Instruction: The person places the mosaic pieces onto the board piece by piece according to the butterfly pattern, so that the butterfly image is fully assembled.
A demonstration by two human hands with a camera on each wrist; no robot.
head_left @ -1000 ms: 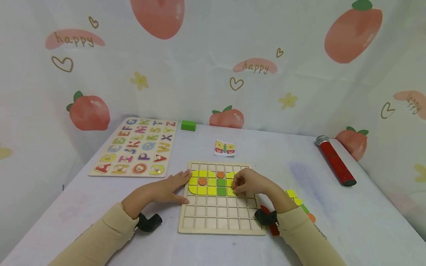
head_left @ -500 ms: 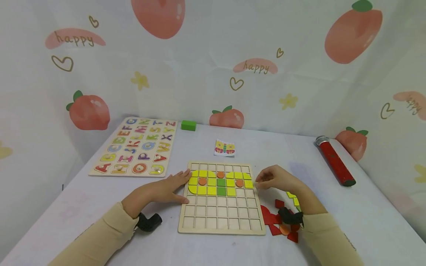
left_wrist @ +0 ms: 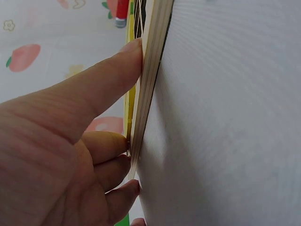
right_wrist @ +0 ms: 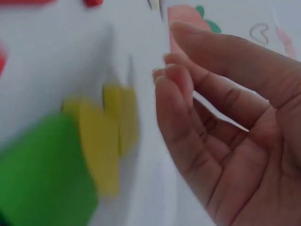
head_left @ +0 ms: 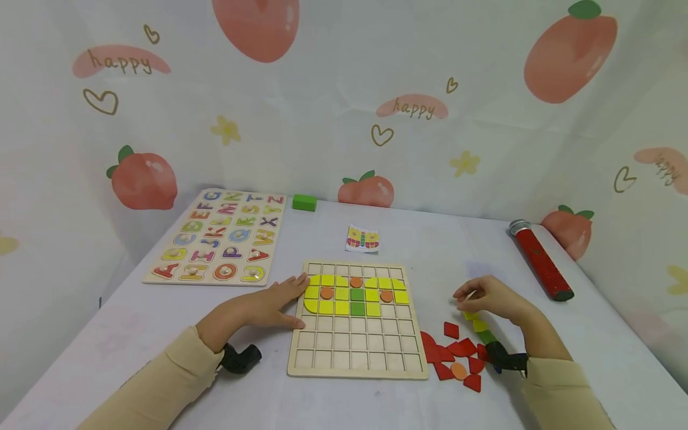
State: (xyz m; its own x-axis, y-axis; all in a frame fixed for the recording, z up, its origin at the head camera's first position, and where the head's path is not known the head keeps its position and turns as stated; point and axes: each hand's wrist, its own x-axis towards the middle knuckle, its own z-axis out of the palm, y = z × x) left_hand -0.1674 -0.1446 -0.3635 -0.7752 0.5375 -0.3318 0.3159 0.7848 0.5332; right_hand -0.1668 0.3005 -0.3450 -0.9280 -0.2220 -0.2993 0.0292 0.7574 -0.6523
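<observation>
My left hand (head_left: 271, 304) rests with straight fingers at the left edge of a wooden grid board (head_left: 359, 344). In the left wrist view the thumb (left_wrist: 110, 70) presses the board's edge (left_wrist: 149, 70). The board's upper rows hold yellow tiles (head_left: 341, 307), green squares (head_left: 357, 309) and orange discs (head_left: 326, 293). To the right of the board, my right hand (head_left: 497, 298) hovers by loose yellow tiles (head_left: 479, 325) and a green tile (head_left: 487, 337). In the right wrist view its fingers are loosely bent, nothing between them, beside the blurred yellow tiles (right_wrist: 101, 146).
Loose red tiles (head_left: 462, 347) and an orange disc (head_left: 458, 371) lie right of the board. Behind it is a butterfly picture card (head_left: 362, 239). An alphabet puzzle board (head_left: 217, 239), a green block (head_left: 304, 203) and a red microphone (head_left: 543, 263) stand further out.
My right hand has left the board and moved right to the loose tiles, uncovering an orange disc and yellow tiles on the grid's right side. My left hand has stayed put.
</observation>
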